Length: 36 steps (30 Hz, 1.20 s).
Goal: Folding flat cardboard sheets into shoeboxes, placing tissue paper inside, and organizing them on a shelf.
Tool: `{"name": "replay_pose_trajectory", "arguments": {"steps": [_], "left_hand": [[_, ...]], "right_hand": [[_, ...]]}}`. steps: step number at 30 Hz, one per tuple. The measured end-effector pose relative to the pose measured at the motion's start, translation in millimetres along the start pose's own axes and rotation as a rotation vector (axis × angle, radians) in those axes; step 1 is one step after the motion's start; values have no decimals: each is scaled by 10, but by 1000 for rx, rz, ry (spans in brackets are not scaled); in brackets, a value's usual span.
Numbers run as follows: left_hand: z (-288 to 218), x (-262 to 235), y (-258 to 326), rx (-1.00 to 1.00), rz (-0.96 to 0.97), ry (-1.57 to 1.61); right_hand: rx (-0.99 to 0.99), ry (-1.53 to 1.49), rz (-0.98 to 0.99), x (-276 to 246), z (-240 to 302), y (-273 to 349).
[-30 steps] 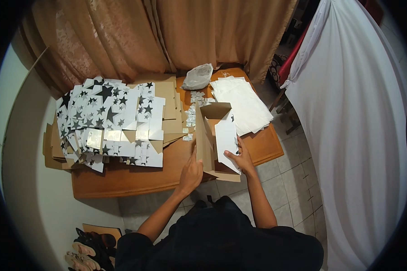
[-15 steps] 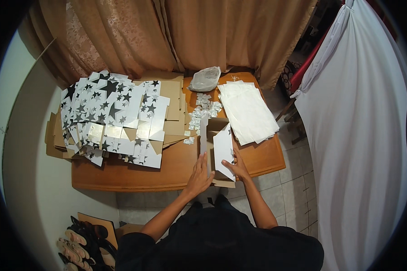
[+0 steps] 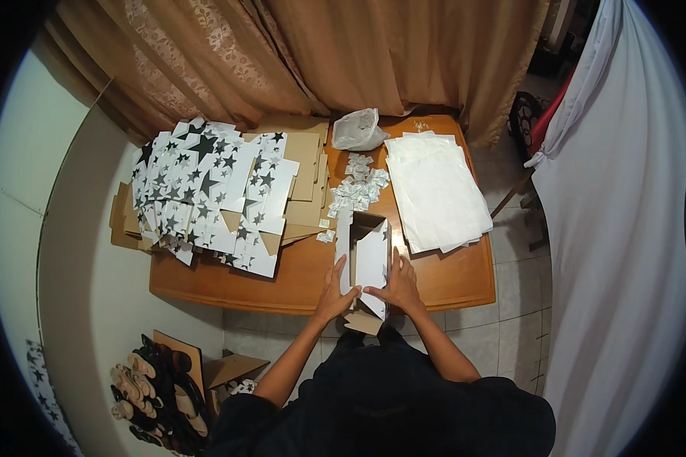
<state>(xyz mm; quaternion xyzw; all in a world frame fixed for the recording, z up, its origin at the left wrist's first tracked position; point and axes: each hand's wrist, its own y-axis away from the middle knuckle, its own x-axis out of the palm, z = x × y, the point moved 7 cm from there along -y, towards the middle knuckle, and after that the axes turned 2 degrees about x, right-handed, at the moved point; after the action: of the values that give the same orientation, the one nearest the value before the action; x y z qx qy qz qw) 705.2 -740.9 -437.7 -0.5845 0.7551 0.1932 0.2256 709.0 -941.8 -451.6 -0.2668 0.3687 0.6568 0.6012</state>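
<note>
A part-folded cardboard box, white with dark stars outside and brown inside, lies lengthwise at the table's front edge. My left hand grips its left wall near the close end, fingers outside and thumb over the top. On the opposite side my right hand clasps the right wall, its thumb pressing on the white panel that slants across the opening. Both thumbs nearly meet over that panel. A brown end flap sticks out toward me, past the table edge. Some fingertips are hidden behind the walls.
Left on the wooden table lie overlapping flat star-printed box blanks. Beyond the box are small white packets and a plastic bag. White sheets lie at right. Shoes stand on the floor at lower left.
The slanting white panel has gone lower between the box walls. My right hand has shifted toward my left, its thumb now near the left one. The whole view has shifted slightly.
</note>
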Motion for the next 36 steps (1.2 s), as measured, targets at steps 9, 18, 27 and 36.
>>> {"name": "replay_pose_trajectory", "arguments": {"steps": [9, 18, 27, 36], "left_hand": [[22, 127, -84, -38, 42, 168], [-54, -56, -132, -14, 39, -64], [51, 58, -133, -204, 107, -278], [-161, -4, -203, -183, 153, -331]], "right_hand": [[-313, 112, -84, -561, 435, -734], [-183, 32, 92, -469, 435, -1046], [-215, -49, -70, -237, 269, -1000], [-87, -202, -58, -54, 109, -414]]}}
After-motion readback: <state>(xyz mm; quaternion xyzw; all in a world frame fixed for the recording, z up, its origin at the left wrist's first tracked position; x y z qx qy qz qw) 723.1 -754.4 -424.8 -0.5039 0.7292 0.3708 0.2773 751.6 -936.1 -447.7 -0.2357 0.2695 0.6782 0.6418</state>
